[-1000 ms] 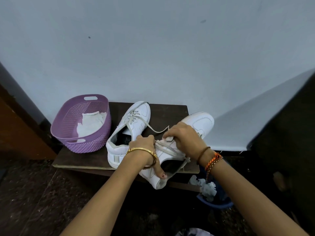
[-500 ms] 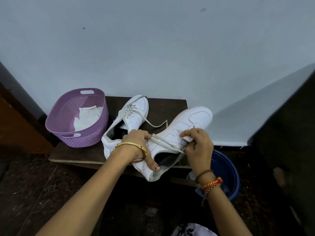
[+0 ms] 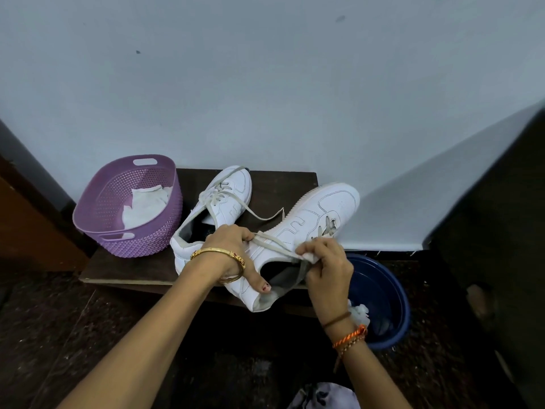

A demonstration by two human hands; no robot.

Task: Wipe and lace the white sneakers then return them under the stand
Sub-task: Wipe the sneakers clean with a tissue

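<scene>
A white sneaker (image 3: 298, 240) lies tilted on its side at the front right of a low dark wooden stand (image 3: 274, 187), toe pointing up and right toward the wall, heel hanging past the stand's front edge. The left hand (image 3: 233, 249) grips its side near the collar, thumb pressed along the outer panel, fingers curled over a flat grey-white lace (image 3: 274, 246) that runs across the shoe's opening. The right hand (image 3: 327, 267) pinches a small white cloth (image 3: 309, 257) around the same lace, fingers closed tight on it. A gold bangle (image 3: 218, 253) circles the left wrist; brown and orange thread bands (image 3: 348, 335) circle the right.

Just behind and left, a second white sneaker (image 3: 224, 199) rests upright on the stand, toe toward the wall, its loose lace trailing right across the wood toward the first shoe. No brand or writing can be read on either shoe.

At the stand's left end sits a purple perforated plastic basket (image 3: 153, 231) holding a crumpled white cloth. On the dark floor to the right, partly behind the right forearm, stands a blue round basin (image 3: 392, 293) with a white rag at its near edge. A pale blue-grey wall (image 3: 265, 84) rises behind.
</scene>
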